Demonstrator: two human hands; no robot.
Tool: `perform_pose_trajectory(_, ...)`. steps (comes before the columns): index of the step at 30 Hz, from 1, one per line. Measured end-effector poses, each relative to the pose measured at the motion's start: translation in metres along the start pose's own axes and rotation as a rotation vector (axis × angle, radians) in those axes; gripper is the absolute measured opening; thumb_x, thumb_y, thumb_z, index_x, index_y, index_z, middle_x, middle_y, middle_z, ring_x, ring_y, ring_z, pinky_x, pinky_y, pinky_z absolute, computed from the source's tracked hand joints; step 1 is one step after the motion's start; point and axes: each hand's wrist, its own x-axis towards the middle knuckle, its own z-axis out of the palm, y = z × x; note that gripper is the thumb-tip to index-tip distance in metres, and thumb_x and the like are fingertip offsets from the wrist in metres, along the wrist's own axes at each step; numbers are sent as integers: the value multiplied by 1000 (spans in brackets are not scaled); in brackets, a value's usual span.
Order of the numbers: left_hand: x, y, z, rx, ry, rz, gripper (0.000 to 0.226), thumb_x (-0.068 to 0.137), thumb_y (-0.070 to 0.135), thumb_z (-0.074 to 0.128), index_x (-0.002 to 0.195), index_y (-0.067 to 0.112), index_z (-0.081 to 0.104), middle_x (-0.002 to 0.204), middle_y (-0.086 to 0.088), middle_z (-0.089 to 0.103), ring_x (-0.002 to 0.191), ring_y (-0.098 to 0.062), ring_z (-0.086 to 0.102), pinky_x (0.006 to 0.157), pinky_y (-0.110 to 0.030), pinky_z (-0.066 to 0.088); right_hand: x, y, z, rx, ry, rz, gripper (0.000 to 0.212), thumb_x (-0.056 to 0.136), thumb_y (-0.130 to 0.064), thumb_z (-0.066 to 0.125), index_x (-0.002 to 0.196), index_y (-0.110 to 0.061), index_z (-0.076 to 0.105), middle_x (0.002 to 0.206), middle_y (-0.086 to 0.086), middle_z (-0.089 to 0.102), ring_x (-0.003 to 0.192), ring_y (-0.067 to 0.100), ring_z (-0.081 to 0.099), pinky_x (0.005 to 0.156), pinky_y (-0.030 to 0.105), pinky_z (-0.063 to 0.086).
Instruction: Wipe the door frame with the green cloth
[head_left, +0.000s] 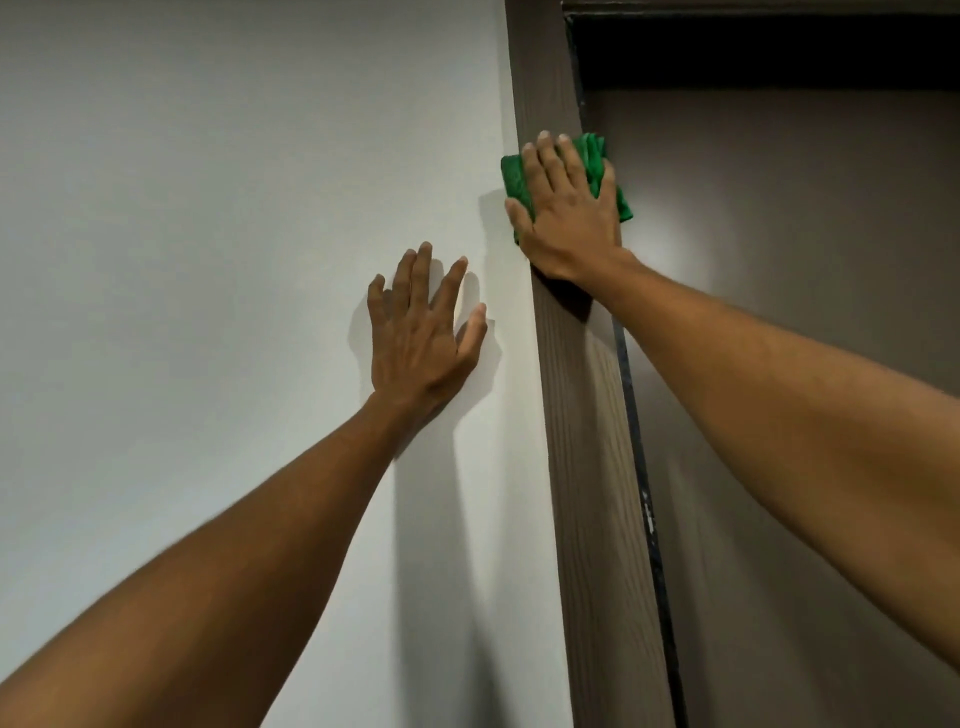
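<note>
At one o'clock, your flat right hand (566, 218) presses the green cloth (517, 179) against the door frame (587, 415); your left hand (421, 332) lies splayed on the wall (208, 208).

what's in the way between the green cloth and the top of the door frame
Nothing visible. The right hand presses the green cloth on the door frame, whose face above is bare up to the top corner. The left hand rests on the wall alongside.
</note>
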Motion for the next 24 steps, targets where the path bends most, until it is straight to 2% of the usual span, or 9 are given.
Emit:
perform_pose_trajectory(3, -20, -7, 5, 21, -3, -14, 64, 95, 57, 26, 153, 30, 25, 165, -6, 13, 153, -24, 8, 122, -50, 0, -40, -8, 12, 55, 21, 33, 64, 101, -47, 24, 155, -18, 7, 165, 4, 4, 152, 20, 0, 120, 55, 0)
perform_pose_trajectory(8, -84, 27, 9, -18, -7, 1, 64, 94, 56, 33, 151, 30, 29, 164, -7, 16, 152, -24, 11, 122, -51, 5, -110, -4, 13, 54, 37, 126, 64, 101, -46, 25, 155, -18, 6, 165, 3, 2, 152, 19, -1, 121, 54, 0)
perform_pose_trajectory(15, -101, 44, -23, -130, 126, -7, 61, 90, 44, 47, 148, 27, 38, 161, -11, 24, 150, -26, 18, 120, -51, 11, -149, -11, -11, 134, 121, 94, 62, 99, -41, 24, 154, -19, 10, 164, 4, 7, 151, 18, 4, 119, 51, -4)
perform_pose_trajectory(20, -187, 60, -16, -177, -28, 15, 67, 88, 30, 56, 150, 23, 33, 162, -13, 21, 151, -24, 15, 122, -46, 10, -245, -19, -2, 145, 46, 141, 62, 96, -37, 27, 154, -17, 15, 163, 6, 14, 151, 21, 10, 119, 55, 1)
perform_pose_trajectory(24, -237, 52, -18, -249, -93, -32, 69, 87, 24, 57, 150, 16, 30, 161, -13, 24, 151, -24, 16, 123, -44, 15, -331, -39, 5, 176, -81, 188, 64, 97, -40, 29, 154, -17, 11, 164, 6, 10, 151, 19, 4, 120, 52, -2)
